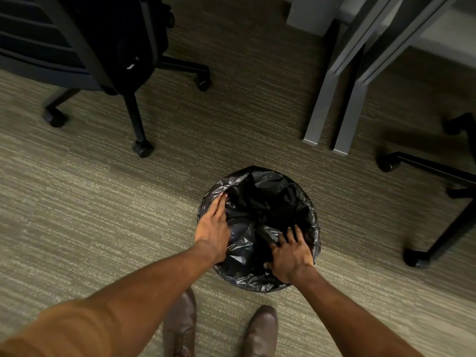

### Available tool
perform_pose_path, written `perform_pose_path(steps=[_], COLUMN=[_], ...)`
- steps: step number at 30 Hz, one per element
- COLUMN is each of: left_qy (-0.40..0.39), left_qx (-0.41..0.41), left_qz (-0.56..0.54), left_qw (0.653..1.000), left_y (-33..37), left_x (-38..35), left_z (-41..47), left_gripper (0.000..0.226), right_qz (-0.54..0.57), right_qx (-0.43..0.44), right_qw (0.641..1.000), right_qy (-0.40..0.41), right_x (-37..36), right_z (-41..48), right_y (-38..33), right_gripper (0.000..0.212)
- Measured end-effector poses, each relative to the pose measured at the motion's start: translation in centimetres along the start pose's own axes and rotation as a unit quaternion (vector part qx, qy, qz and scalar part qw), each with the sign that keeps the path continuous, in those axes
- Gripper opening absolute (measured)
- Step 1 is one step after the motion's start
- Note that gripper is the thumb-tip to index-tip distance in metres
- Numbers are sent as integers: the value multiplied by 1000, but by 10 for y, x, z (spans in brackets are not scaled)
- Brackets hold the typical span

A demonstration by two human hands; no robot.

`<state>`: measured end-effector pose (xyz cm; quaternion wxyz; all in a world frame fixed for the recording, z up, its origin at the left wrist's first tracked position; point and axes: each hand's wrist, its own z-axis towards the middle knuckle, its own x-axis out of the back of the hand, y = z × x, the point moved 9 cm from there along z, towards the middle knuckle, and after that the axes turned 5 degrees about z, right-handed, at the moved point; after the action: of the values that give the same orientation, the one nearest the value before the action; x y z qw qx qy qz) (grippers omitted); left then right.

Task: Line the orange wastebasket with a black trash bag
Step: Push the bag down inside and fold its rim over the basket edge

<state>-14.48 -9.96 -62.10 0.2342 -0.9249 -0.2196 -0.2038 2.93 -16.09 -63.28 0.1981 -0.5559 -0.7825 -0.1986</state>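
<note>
The left hand [212, 229] lies flat, fingers spread, pressing the black trash bag [262, 202] over the left rim; the right hand [289, 253] has its grip splayed too, fingertips pushing film down inside the near edge. Neither pinches anything. Outward from both grips, the bag already drapes over the whole mouth of the wastebasket, which stands on the carpet [103, 202] and whose orange is almost entirely hidden. Judged so, lining is nearly done; only smoothing the crumpled middle remains.
</note>
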Motion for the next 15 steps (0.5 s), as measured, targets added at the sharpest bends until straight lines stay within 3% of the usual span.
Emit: perform_pose_path(steps=[2, 5, 7, 9, 10, 12, 13, 15], left_qy=[10, 19, 31, 95, 138, 215, 249, 304], left_qx=[13, 16, 16, 14, 12, 30, 54, 118], left_qz=[12, 26, 2, -57, -97, -169, -201, -287], left_qw=[1000, 999, 999, 994, 986, 961, 946, 901], left_y=[-1, 1, 2, 2, 1, -6, -12, -25], left_x=[-1, -6, -3, 13, 24, 40, 43, 39], left_z=[2, 4, 2, -7, -16, -35, -43, -55], left_gripper=[81, 80, 74, 63, 60, 60, 60, 59], right_qz=[-28, -22, 44, 127, 167, 260, 310, 408], right_qx=[-5, -1, 1, -6, -15, -55, -86, -165], right_qw=[999, 1000, 997, 971, 945, 860, 814, 741], right_qy=[-26, -15, 62, 201, 280, 435, 484, 508], right_x=[-3, 5, 20, 42, 53, 69, 69, 59], right_z=[0, -2, -7, -19, -31, -62, -77, -98], right_y=[1, 1, 1, 7, 13, 32, 44, 65], right_gripper=[80, 73, 64, 50, 40, 20, 18, 35])
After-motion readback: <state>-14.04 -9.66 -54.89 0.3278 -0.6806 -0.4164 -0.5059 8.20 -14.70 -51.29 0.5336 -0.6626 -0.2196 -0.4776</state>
